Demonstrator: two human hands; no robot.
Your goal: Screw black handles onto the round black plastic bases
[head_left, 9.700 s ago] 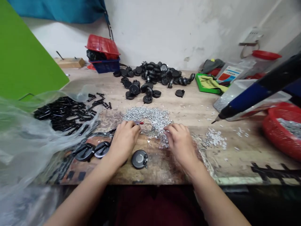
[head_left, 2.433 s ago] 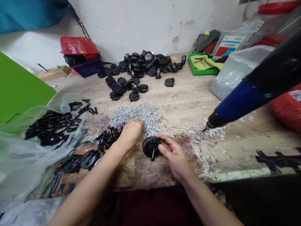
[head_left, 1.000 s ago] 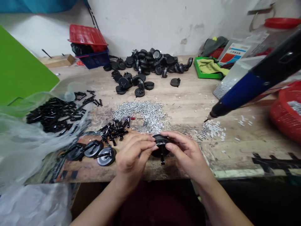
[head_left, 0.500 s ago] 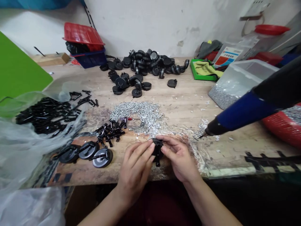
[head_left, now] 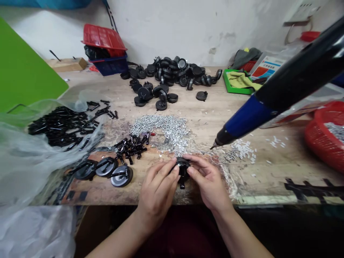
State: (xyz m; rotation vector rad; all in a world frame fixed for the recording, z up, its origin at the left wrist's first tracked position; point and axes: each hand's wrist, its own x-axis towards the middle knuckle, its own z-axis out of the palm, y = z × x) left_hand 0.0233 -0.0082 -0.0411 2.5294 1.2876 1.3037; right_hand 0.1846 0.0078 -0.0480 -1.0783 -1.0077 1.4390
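Held black disc [head_left: 184, 166] partly covered, red basket [head_left: 321, 147] and driver [head_left: 249, 114] cut off at right

My left hand [head_left: 158, 190] has left the screws [head_left: 158, 123] for the black disc [head_left: 183, 162], first flat on the bench [head_left: 215, 118], now held, black lever [head_left: 182, 180] attached. Hanging driver [head_left: 245, 116] swung leftward, nearer my right hand [head_left: 212, 182].

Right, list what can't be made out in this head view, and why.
Head view:
Much of the round black plastic disc: covered by the bare left hand and bare right hand.
Rear of the long black and blue tool: cut off by the right edge.
Right side of the rightmost red plastic basket: cut off likewise.
Count of small silver metal screws: too small and heaped.
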